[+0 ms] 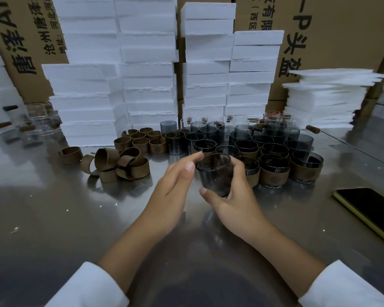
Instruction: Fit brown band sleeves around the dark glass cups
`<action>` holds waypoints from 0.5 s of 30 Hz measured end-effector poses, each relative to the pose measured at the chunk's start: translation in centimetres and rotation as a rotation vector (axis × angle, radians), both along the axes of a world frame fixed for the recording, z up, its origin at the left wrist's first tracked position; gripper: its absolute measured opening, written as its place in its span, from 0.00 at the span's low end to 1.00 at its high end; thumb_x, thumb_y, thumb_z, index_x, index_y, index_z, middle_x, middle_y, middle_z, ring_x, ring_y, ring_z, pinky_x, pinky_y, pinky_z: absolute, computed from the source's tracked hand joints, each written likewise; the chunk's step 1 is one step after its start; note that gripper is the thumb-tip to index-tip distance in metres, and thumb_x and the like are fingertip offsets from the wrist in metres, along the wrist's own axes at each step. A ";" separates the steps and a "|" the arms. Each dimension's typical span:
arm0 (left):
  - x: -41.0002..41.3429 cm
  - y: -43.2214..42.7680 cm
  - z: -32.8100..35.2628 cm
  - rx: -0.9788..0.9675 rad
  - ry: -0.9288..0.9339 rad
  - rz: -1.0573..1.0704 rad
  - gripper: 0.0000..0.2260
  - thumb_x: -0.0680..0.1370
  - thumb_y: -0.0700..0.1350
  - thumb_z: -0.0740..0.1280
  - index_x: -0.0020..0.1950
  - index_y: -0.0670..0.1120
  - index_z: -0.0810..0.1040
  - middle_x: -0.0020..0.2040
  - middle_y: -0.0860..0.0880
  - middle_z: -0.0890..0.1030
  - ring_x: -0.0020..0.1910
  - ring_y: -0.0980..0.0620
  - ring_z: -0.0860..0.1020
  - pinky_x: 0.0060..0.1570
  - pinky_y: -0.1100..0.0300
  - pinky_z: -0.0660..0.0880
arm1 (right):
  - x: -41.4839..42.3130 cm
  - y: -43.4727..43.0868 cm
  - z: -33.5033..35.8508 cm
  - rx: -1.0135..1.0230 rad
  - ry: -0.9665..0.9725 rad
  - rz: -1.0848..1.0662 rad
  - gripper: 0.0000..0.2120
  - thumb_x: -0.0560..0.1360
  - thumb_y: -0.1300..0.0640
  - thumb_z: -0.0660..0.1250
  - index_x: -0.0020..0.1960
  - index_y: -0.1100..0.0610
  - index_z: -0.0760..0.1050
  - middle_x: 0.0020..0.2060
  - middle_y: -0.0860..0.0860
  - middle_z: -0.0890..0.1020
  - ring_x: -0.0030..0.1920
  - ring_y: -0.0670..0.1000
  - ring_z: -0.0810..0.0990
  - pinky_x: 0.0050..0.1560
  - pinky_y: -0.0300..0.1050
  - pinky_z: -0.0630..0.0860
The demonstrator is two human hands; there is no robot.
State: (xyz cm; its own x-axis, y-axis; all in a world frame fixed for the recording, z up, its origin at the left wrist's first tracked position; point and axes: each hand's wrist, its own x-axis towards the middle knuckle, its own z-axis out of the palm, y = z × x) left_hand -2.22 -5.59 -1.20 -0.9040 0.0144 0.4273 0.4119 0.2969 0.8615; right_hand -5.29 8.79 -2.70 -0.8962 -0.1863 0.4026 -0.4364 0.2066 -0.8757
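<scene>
- We are working on a steel table (53, 207). White foam blocks (146, 69) are standing in tall stacks well behind the dark glass cup (215, 176) that we are holding.
- Bare dark cups (208, 134) are crowding together just behind the held cup. Finished sleeved cups (274, 171) are sitting just to its right, some nearly touching our fingers.
- The brown band sleeves (120, 165) are lying in a loose tangle well to the left of the held cup, with neater rings standing behind them.
- A phone (368, 207) is lying to the right of the held cup, near the table edge.
- Our right hand (233, 202) is curling round the cup's far side and base, carrying it tilted above the table.
- Our left hand (175, 185) is only half closed, with forefinger and thumb seemingly pinching the rim on the cup's left.
- The cup is wearing no sleeve, and neither hand is holding one.
- We are judging the risks:
  - Freeing the left hand for a sleeve is leaving smooth glass in one grip, so it could slip.
  - Swinging the cup rightward could knock the sleeved cups.
  - Pulling one band from the tangle could drag others along.
</scene>
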 end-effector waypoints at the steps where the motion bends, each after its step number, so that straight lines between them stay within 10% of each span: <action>1: -0.1 0.0 0.1 0.021 0.000 -0.004 0.22 0.77 0.60 0.52 0.67 0.56 0.73 0.65 0.62 0.74 0.64 0.74 0.66 0.52 0.84 0.59 | 0.1 -0.1 0.0 0.002 -0.004 0.016 0.31 0.72 0.60 0.73 0.66 0.44 0.59 0.61 0.42 0.72 0.61 0.39 0.73 0.57 0.33 0.70; 15: 0.2 0.7 0.8 -0.022 0.058 -0.045 0.21 0.78 0.56 0.52 0.65 0.54 0.75 0.65 0.57 0.75 0.68 0.64 0.68 0.68 0.66 0.63 | 0.9 -0.7 0.1 0.122 -0.025 0.136 0.34 0.72 0.57 0.73 0.71 0.48 0.58 0.63 0.45 0.72 0.65 0.45 0.71 0.65 0.49 0.72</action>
State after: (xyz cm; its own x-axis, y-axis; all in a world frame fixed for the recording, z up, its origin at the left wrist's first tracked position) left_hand -1.98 -4.87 -0.41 -0.8759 0.0642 0.4782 0.4744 0.2958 0.8291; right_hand -4.44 8.06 -2.65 -0.8688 -0.3529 0.3473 -0.4459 0.2528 -0.8586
